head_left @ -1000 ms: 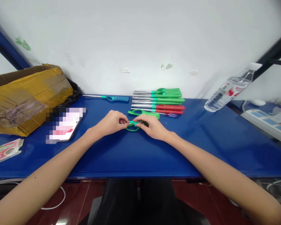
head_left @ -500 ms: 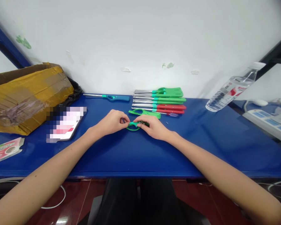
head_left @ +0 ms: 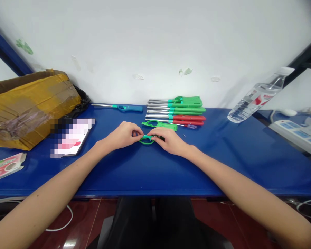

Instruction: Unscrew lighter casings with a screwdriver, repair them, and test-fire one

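Both hands meet over the blue table, around a green lighter casing (head_left: 146, 143) with a looped guard. My left hand (head_left: 124, 135) pinches the left end of a teal piece (head_left: 147, 137) lying across the casing. From the other side, my right hand (head_left: 168, 140) closes its thumb and fingers on the same casing, covering its right part. Just behind the fingers lies a separate bright green casing half (head_left: 166, 125). A screwdriver with a clear purple handle (head_left: 190, 126) rests beside it, and a tiny metal bit (head_left: 184, 135) lies to the right.
Several green and red long-necked lighters (head_left: 188, 110) are lined up at the wall, with a blue lighter (head_left: 131, 108) to their left. A taped cardboard box (head_left: 31, 110), phone (head_left: 74, 138) and torn carton piece (head_left: 7, 166) occupy the left. A water bottle (head_left: 259, 97) leans at right.
Both hands stay in nearly the same place, still pinching the casing and teal piece. The whole view has shifted very slightly.
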Action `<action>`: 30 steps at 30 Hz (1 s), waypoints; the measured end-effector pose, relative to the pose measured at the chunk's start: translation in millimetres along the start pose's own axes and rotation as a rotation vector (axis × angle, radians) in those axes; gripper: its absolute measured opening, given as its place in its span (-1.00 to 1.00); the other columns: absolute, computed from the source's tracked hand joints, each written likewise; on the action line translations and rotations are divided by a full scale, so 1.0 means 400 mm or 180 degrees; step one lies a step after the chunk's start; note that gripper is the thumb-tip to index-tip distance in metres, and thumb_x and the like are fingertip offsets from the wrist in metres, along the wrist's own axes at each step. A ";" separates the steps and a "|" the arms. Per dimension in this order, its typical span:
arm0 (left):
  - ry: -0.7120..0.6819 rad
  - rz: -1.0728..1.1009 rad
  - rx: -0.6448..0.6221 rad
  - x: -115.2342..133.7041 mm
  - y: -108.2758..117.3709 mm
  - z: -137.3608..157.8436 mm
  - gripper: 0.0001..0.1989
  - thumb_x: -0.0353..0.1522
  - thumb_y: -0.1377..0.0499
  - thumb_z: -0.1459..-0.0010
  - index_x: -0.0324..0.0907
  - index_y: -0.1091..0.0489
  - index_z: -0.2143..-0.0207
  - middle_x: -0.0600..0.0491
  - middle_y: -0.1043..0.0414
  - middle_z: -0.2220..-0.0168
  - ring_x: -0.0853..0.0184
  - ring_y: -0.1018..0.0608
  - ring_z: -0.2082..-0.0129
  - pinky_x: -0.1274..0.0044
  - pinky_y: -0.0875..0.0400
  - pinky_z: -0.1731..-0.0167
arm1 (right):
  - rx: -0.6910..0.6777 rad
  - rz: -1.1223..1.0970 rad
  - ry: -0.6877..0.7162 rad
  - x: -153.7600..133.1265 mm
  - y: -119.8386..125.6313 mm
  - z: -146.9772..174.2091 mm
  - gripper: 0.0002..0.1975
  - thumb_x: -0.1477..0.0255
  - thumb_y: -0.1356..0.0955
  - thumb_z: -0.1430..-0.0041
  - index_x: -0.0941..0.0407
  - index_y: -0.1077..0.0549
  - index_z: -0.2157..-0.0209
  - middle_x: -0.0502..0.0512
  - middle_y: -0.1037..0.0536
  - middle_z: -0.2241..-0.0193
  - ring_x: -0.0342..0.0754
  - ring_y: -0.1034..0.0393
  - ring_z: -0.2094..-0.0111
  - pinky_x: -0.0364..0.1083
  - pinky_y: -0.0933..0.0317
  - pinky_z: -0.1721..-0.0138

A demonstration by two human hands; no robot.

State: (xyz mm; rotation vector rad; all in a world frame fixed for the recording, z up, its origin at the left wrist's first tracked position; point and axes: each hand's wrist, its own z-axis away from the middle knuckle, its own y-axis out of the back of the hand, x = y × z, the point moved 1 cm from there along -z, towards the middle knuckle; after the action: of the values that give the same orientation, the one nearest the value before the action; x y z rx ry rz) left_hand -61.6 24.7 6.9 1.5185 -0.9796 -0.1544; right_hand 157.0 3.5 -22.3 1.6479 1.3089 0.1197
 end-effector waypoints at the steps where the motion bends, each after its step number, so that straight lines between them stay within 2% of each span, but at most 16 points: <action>1: -0.0016 -0.0015 -0.0002 0.001 0.000 0.000 -0.87 -0.37 -0.21 -0.10 -0.17 -0.58 0.36 0.12 -0.55 0.46 0.43 -0.50 0.49 0.63 -0.30 0.43 | -0.0002 0.0006 0.0003 -0.001 0.000 0.000 -0.80 0.50 -0.29 -0.31 0.14 -0.53 0.12 0.16 -0.60 0.17 -0.01 -0.48 0.15 -0.02 -0.35 0.08; 15: -0.0104 -0.0119 0.0010 0.011 0.000 0.001 -0.81 -0.38 -0.16 -0.10 -0.18 -0.57 0.30 0.08 -0.54 0.42 0.40 -0.50 0.47 0.60 -0.32 0.43 | -0.0162 0.0205 0.0111 0.000 0.006 0.001 -0.76 0.49 -0.27 -0.32 0.11 -0.53 0.08 0.17 -0.59 0.10 0.03 -0.46 0.06 0.04 -0.35 0.01; 22: -0.0484 -0.0155 -0.0114 0.028 0.003 0.005 -0.76 -0.31 -0.17 -0.16 -0.15 -0.56 0.17 0.02 -0.53 0.27 0.36 -0.52 0.38 0.58 -0.35 0.37 | -0.0262 0.0537 0.0160 -0.012 0.015 -0.001 -0.77 0.45 -0.26 -0.34 0.12 -0.54 0.10 0.21 -0.53 0.11 0.03 -0.44 0.10 0.04 -0.35 0.05; 30: -0.0492 -0.0233 -0.0034 0.023 -0.011 0.004 -0.80 -0.33 -0.15 -0.21 -0.15 -0.58 0.25 0.02 -0.54 0.31 0.37 -0.52 0.41 0.57 -0.34 0.38 | -0.0349 0.0346 0.0034 0.002 0.033 0.006 -0.76 0.46 -0.29 -0.30 0.08 -0.52 0.04 0.17 -0.52 0.08 0.02 -0.40 0.06 0.02 -0.31 0.02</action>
State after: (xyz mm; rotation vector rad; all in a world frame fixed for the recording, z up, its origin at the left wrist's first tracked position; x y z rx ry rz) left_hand -54.7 16.9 6.8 1.5508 -1.0436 -0.3329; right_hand 167.7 3.4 -14.4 1.6264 1.1997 0.2615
